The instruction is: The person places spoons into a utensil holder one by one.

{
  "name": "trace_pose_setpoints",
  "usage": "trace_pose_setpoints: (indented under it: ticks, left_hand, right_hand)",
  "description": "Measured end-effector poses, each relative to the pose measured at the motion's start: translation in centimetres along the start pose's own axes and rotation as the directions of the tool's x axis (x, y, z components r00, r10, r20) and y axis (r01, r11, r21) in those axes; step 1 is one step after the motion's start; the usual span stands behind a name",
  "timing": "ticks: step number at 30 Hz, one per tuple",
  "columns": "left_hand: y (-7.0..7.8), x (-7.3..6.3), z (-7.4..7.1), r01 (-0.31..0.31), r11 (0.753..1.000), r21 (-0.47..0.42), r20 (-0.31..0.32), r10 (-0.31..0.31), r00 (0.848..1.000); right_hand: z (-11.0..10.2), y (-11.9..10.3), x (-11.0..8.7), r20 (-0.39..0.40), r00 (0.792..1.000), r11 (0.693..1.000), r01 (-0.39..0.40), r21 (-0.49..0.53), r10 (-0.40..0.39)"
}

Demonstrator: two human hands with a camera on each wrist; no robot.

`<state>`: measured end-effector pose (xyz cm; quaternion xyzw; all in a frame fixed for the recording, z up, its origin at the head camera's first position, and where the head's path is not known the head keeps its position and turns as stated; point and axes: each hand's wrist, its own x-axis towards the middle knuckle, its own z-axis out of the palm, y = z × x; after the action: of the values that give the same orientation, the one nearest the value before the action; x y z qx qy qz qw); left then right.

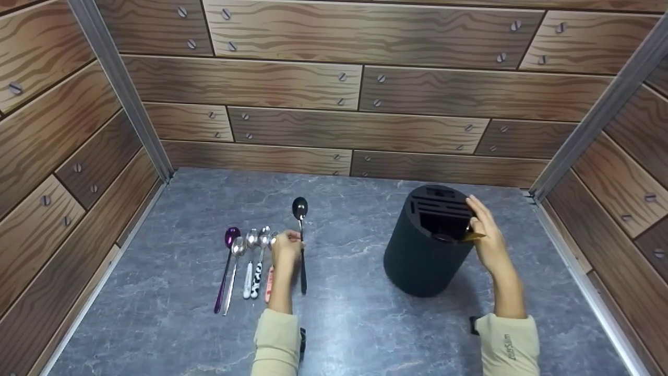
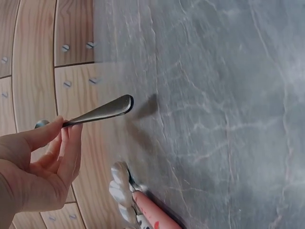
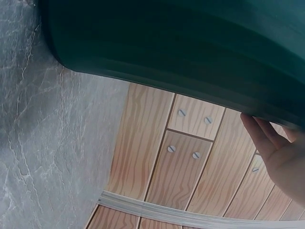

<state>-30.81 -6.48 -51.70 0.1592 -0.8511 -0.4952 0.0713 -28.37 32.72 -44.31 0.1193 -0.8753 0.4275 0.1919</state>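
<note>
My left hand (image 1: 286,250) pinches the thin shaft of a long-handled black spoon (image 1: 300,209) between thumb and fingers. In the left wrist view the spoon's widened handle end (image 2: 112,108) juts out past the fingertips, above its shadow. My right hand (image 1: 488,240) rests with extended fingers against the side and upper rim of a dark cylindrical utensil holder (image 1: 425,261), which is slotted on top with a larger opening. A gold-coloured piece (image 1: 474,236) pokes out at the opening's edge, beside the right hand. Fingertips touch the holder's dark green-looking wall (image 3: 167,47) in the right wrist view.
Left of the left hand several spoons lie in a row: a purple spoon (image 1: 231,237), a plain silver spoon (image 1: 238,246), ones with patterned handles, and one with a red handle (image 2: 155,210). Wood-patterned walls (image 1: 292,83) enclose the grey marbled table (image 1: 344,313).
</note>
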Motion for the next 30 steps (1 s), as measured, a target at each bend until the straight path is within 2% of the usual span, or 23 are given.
trace_pose_setpoints:
  ticks: [6,13,19,25,30]
  left_hand:
    - [0.7,0.0,0.0,-0.058,0.998,-0.017,0.004,0.058,0.998]
    - [1.5,-0.5,0.4,-0.111,0.989,-0.1,-0.05,0.106,0.993]
    - [2.5,-1.4,0.8,-0.137,0.983,-0.118,-0.078,0.129,0.989]
    - [3.4,-2.2,1.6,-0.201,0.964,-0.176,-0.073,0.19,0.979]
    - [4.0,-2.8,2.2,-0.26,0.944,-0.205,-0.098,0.244,0.965]
  right_hand:
    - [-0.1,-0.1,-0.1,0.0,1.0,1.0,-0.004,-0.009,0.004]
    - [0.0,0.0,0.0,0.006,1.0,1.0,-0.004,-0.003,0.004]
    - [0.0,-0.1,-0.1,0.004,1.0,1.0,-0.016,-0.015,0.016]
    - [0.0,-0.1,-0.1,-0.003,1.0,1.0,-0.011,-0.021,0.011]
    - [0.0,-0.1,-0.1,0.0,1.0,1.0,-0.007,-0.012,0.007]
